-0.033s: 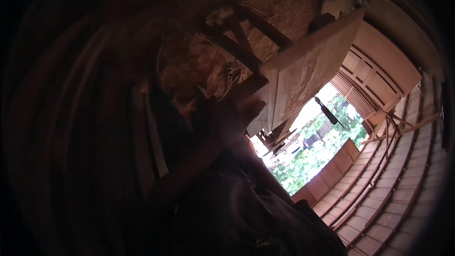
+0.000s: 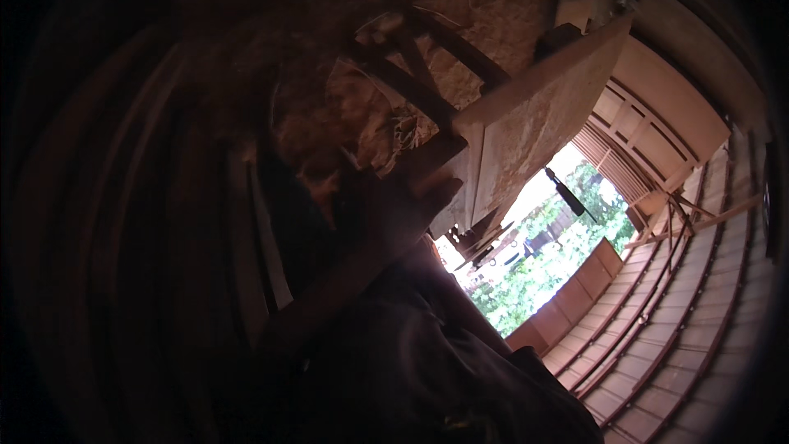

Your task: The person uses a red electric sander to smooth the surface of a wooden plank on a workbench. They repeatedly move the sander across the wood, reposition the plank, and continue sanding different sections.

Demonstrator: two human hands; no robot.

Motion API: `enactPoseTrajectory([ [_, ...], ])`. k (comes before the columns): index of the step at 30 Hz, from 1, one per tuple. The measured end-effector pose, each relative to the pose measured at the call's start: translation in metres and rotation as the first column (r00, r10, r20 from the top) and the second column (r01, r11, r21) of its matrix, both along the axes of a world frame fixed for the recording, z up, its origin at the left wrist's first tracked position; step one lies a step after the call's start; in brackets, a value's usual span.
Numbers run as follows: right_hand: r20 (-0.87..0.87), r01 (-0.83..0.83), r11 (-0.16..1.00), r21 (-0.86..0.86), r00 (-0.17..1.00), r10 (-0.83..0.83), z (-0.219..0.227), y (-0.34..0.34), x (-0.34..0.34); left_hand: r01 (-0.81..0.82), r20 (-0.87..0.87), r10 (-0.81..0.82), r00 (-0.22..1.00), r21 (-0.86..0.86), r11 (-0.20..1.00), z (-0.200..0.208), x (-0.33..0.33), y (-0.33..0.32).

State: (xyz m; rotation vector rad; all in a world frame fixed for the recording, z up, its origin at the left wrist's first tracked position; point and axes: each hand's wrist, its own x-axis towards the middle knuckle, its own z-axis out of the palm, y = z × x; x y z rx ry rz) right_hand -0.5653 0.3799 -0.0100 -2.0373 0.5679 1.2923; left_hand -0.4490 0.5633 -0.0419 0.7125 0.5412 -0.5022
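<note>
Deep shadow covers most of the tilted view. A dark hand (image 2: 415,205), seemingly my left, is at the middle, beside the end of a dark piece of wood (image 2: 423,158). Only a fingertip stands out against the light, so whether the fingers close round the wood is hidden. Just right of the hand, a flat, worn board-like tabletop (image 2: 534,119) slants across, carried on dark wooden legs (image 2: 407,86). Dark clothing (image 2: 460,362) of my own fills the lower middle. My right hand does not show.
Beyond the tabletop lies a heap of wood shavings (image 2: 493,0). Long planks (image 2: 246,238) line the dark left side. At right are panelled wooden frames (image 2: 645,127), corrugated sheeting (image 2: 657,345) with bars, and a bright opening onto greenery (image 2: 534,271). A dark object (image 2: 565,194) shows against that opening.
The fingertip by the wood has shifted very slightly downward. The tabletop, planks and opening look nearly the same.
</note>
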Motion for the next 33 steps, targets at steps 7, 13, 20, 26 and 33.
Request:
enactPoseTrajectory([
  [7, -0.015, 0.018, 1.0, 0.019, 1.0, -0.017, -0.001, 0.01, 0.002, 0.136, 0.031, -0.152, 0.988, 0.287, 0.948, -0.007, -0.01, -0.005],
  [13, 0.02, 0.03, 0.997, 0.07, 0.999, -0.031, -0.014, 0.018, 0.001, 0.231, -0.104, -0.209, 0.972, 0.299, 0.926, -0.016, -0.01, -0.008],
  [20, 0.096, 0.028, 0.991, 0.13, 0.995, -0.041, -0.025, 0.032, -0.004, 0.312, -0.22, -0.277, 0.935, 0.143, 0.939, -0.02, -0.022, 0.006],
  [26, 0.137, -0.059, 0.993, 0.101, 0.99, 0.045, -0.003, 0.041, -0.003, -0.028, -0.223, 0.078, 0.972, 0.219, 0.975, -0.046, -0.074, 0.075],
  [33, 0.067, -0.132, 0.991, -0.006, 0.989, 0.132, 0.02, 0.017, -0.032, -0.103, 0.016, 0.107, 0.994, 0.461, 0.881, 0.007, 0.043, 0.154],
])
